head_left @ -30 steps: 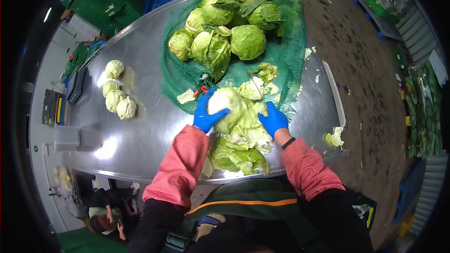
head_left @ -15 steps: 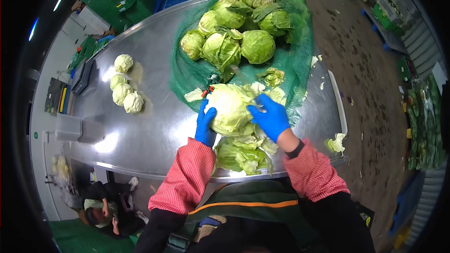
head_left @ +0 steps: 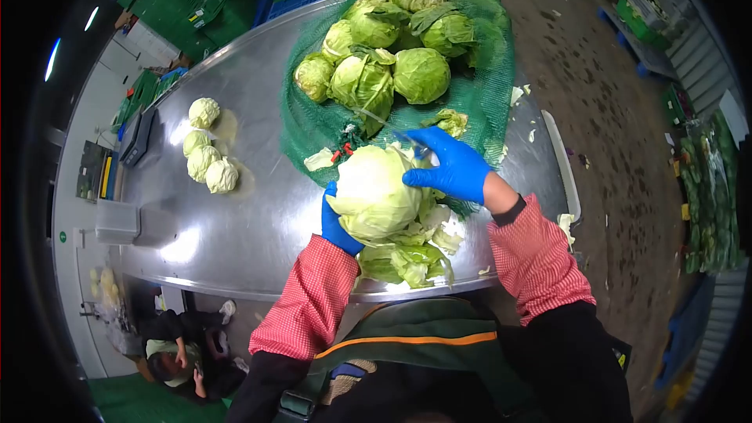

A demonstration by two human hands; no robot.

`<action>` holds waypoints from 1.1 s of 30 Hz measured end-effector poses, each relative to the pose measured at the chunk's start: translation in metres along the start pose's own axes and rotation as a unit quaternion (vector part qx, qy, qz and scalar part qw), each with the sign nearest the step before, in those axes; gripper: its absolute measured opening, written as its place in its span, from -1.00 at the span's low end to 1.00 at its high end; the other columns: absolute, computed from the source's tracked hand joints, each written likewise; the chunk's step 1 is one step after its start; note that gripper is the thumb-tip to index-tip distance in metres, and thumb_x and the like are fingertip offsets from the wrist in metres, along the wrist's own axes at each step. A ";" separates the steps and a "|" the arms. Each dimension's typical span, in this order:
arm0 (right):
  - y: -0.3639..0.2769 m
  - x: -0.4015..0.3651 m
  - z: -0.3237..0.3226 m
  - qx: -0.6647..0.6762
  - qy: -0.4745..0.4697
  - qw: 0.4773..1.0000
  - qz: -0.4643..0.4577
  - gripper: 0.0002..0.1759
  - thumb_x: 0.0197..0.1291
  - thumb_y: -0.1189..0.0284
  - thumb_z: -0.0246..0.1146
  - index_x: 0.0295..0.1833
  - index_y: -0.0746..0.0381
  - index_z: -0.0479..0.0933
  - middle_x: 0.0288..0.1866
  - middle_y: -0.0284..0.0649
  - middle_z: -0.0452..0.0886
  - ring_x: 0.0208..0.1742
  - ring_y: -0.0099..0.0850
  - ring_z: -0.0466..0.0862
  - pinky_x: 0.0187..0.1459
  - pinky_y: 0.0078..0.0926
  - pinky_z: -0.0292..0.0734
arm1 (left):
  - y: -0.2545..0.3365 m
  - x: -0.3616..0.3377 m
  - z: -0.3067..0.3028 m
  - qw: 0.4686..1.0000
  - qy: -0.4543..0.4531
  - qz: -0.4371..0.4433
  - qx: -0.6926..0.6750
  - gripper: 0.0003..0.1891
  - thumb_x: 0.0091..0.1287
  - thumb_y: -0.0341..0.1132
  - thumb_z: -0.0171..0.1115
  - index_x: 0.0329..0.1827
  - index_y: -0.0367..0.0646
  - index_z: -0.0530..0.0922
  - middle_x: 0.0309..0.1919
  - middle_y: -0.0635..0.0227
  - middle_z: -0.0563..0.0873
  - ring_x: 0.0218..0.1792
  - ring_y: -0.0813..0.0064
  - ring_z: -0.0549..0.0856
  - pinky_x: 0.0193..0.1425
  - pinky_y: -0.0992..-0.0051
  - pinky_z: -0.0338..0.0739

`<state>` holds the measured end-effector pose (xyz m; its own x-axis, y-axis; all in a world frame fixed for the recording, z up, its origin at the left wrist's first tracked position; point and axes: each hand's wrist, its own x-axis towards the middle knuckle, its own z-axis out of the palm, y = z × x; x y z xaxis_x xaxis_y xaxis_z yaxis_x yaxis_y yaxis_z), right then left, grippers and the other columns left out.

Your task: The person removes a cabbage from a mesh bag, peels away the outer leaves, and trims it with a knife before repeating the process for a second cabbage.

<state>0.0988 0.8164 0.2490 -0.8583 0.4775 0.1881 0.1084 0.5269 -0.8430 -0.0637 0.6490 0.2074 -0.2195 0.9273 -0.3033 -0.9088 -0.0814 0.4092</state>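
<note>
A large pale green cabbage sits in front of me, its outer surface stripped to light leaves. My left hand, in a blue glove, grips it from the left and below. At its upper right is my right hand, also blue-gloved, the thumb against the cabbage and the fingers curled over the top edge. Something blurred shows at those fingertips; I cannot make out what it is. Loose cabbage leaves lie under and in front of the head. Red and dark ties on the net are just behind it.
Several untrimmed cabbages are piled on a green mesh sack at the back of the metal table. Several small trimmed heads stand left, near a clear plastic container. A person sits at lower left. Green crates are behind.
My right hand has shifted up and back along the cabbage, its fingers lifting over the top edge. The cabbage has turned and come slightly nearer, with my left hand lower on it.
</note>
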 end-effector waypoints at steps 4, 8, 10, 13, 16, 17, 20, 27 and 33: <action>0.002 -0.011 0.000 0.092 -0.018 0.993 0.072 -0.24 0.07 0.12 0.45 0.33 0.19 0.38 0.03 -0.13 0.62 -0.04 -0.34 0.63 0.05 -0.43 0.52 | 0.008 -0.015 0.003 0.998 -0.042 -0.041 -0.026 -0.21 0.38 0.32 -0.20 0.52 -0.02 0.17 0.46 0.11 0.28 0.41 -0.08 0.33 0.32 -0.28 0.30; 0.000 -0.026 0.013 0.142 0.018 0.989 0.031 -0.26 0.13 0.09 0.41 0.32 0.24 0.37 -0.05 -0.20 0.64 -0.12 -0.41 0.62 -0.11 -0.47 0.54 | 0.016 -0.040 0.010 0.994 -0.071 -0.069 0.055 -0.04 0.23 0.55 -0.29 0.59 0.17 -0.04 0.54 0.17 0.10 0.45 -0.16 0.23 0.23 -0.41 0.31; 0.008 -0.030 0.014 0.312 0.012 0.945 0.098 -0.33 0.21 0.06 0.35 0.28 0.26 0.39 -0.19 -0.21 0.65 -0.34 -0.50 0.63 -0.33 -0.57 0.55 | 0.029 -0.049 0.011 0.970 -0.088 -0.032 0.223 -0.01 0.21 0.58 -0.31 0.60 0.18 -0.12 0.57 0.21 0.03 0.48 -0.11 0.19 0.30 -0.28 0.34; 0.015 -0.032 0.033 0.441 -0.047 0.862 0.246 -0.42 0.34 -0.05 0.17 0.07 0.29 0.47 -0.45 -0.25 0.61 -0.60 -0.59 0.55 -0.57 -0.71 0.42 | 0.034 -0.032 -0.001 0.923 0.071 0.117 0.359 -0.19 0.40 0.38 -0.26 0.58 0.10 -0.02 0.52 0.22 0.15 0.45 0.11 0.31 0.38 -0.06 0.36; 0.031 -0.034 0.065 0.409 -0.077 0.848 0.327 -0.31 0.32 -0.15 0.10 0.11 0.32 0.47 -0.39 -0.16 0.64 -0.50 -0.48 0.64 -0.49 -0.59 0.51 | 0.005 -0.016 -0.030 0.938 0.037 0.129 0.320 -0.34 0.46 0.18 -0.06 0.56 0.25 0.07 0.46 0.25 0.28 0.43 0.20 0.35 0.32 0.02 0.45; 0.042 -0.038 0.075 0.314 -0.063 0.883 0.344 -0.28 0.32 -0.16 0.09 0.16 0.32 0.46 -0.32 -0.10 0.65 -0.41 -0.40 0.66 -0.39 -0.51 0.55 | 0.000 -0.015 -0.044 0.954 0.095 0.060 0.279 -0.20 0.36 0.20 0.11 0.58 0.22 -0.01 0.42 0.18 0.31 0.37 0.18 0.39 0.20 0.04 0.54; 0.067 -0.046 0.090 0.047 -0.033 0.946 0.319 -0.21 0.31 -0.19 0.02 0.35 0.26 0.36 0.02 0.12 0.63 0.06 -0.04 0.65 0.10 -0.19 0.51 | -0.019 -0.022 -0.050 0.890 0.180 -0.054 0.414 -0.02 0.20 -0.04 0.42 0.59 0.22 -0.06 0.29 0.05 0.39 0.28 0.16 0.45 0.05 0.13 0.61; 0.058 -0.051 0.071 -0.123 -0.032 0.946 0.299 -0.49 0.39 0.01 -0.02 0.19 0.15 0.47 0.00 0.07 0.63 -0.04 0.07 0.64 0.03 -0.05 0.51 | -0.029 0.028 -0.069 0.682 0.037 0.225 0.695 0.12 -0.11 -0.04 0.62 0.47 -0.28 0.13 0.30 -0.08 0.34 0.35 0.03 0.35 0.45 0.19 0.24; 0.023 -0.077 0.050 -0.297 -0.014 0.943 0.148 -0.79 0.34 0.23 0.08 -0.12 0.13 0.48 -0.27 -0.08 0.62 -0.35 -0.03 0.67 -0.33 -0.05 0.57 | -0.020 0.069 -0.050 0.665 0.091 0.093 0.736 0.12 -0.18 0.03 0.62 0.42 -0.33 0.20 0.26 -0.07 0.43 0.28 0.11 0.46 0.38 0.25 0.34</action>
<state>0.1423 0.7566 0.1904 -0.7579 0.6517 -0.0310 0.6006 0.6783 -0.4234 -0.0787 0.6968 0.1356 -0.4406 0.8806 -0.1741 0.4410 0.3813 0.8125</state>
